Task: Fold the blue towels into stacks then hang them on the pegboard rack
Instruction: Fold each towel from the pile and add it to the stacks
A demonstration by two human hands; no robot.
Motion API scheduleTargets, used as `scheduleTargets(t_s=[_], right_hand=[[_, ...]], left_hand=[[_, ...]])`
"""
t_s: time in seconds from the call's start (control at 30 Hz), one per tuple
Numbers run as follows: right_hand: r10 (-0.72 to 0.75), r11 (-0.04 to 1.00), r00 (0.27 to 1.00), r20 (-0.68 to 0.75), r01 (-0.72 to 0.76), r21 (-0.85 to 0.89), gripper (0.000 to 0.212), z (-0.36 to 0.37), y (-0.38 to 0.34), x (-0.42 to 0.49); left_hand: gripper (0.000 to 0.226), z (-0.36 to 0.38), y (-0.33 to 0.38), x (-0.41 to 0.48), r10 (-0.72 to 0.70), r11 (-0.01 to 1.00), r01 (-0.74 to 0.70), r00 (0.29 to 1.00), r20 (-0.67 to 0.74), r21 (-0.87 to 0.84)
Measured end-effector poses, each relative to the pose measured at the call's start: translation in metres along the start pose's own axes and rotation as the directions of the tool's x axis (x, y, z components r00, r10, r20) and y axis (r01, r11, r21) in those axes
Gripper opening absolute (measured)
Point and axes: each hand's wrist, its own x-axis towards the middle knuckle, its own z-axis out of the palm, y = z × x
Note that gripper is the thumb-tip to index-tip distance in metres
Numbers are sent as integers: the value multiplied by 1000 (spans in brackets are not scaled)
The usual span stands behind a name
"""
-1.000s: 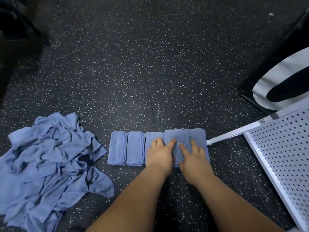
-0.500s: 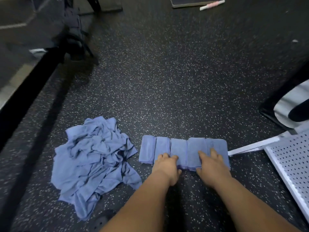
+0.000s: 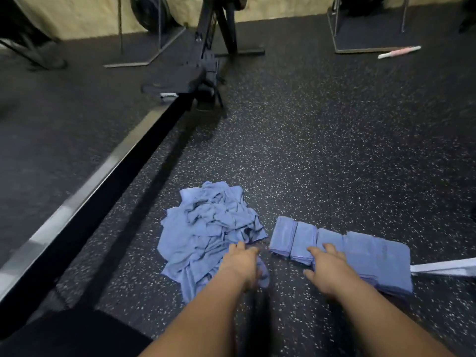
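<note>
A crumpled pile of unfolded blue towels (image 3: 208,233) lies on the speckled floor, centre left. Just to its right runs a row of folded blue towel stacks (image 3: 360,251), set side by side. My left hand (image 3: 242,261) lies on the pile's near right edge, fingers pointing forward, with a towel corner showing under the palm. My right hand (image 3: 327,266) rests flat with spread fingers on the near edge of the middle stacks. Only a white bar of the pegboard rack (image 3: 443,269) shows at the right edge.
A long metal rail (image 3: 85,191) of an exercise machine runs diagonally at the left, ending in a black stand (image 3: 208,73). A pink and white stick (image 3: 399,51) lies far right beside a platform. My dark-clothed knee (image 3: 64,333) fills the bottom left.
My left hand left the folded row and moved left onto the unfolded pile. My right hand slid left along the stacks. The view swung up and left, so most of the pegboard left the frame.
</note>
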Motion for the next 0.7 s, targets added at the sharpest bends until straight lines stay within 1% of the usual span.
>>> scheduleTargets(t_s=[0.17,0.23,0.33,0.43,0.57,0.63,0.7], right_hand=[[-130,991,992,-8,129,-42,71,5,-38,9],[-156,987,988,-19,155,-51,70,9,-44,17],[-161,986,987,-15,160,-51,72,19,-43,32],[-156,987,988,-5,156,-44,73,31,-38,44],[-131,991,991,33,132,-30,75,46,-30,61],[-119,993,992,52,119,-3,75,51,-28,67],[-117,993,992,58,116,8,74,54,-29,72]], left_hand=[[68,-4,-48,5,-53,998,54,997,-56,9],[69,-5,-62,18,-69,997,71,995,-67,19],[76,-7,-75,44,-85,996,87,993,-79,23],[79,-11,-81,68,-67,998,67,991,-119,-10],[89,-12,-84,104,-41,999,41,994,-97,4],[85,-10,-85,119,-44,999,46,995,-92,12],[69,-11,-90,132,-55,998,58,991,-125,25]])
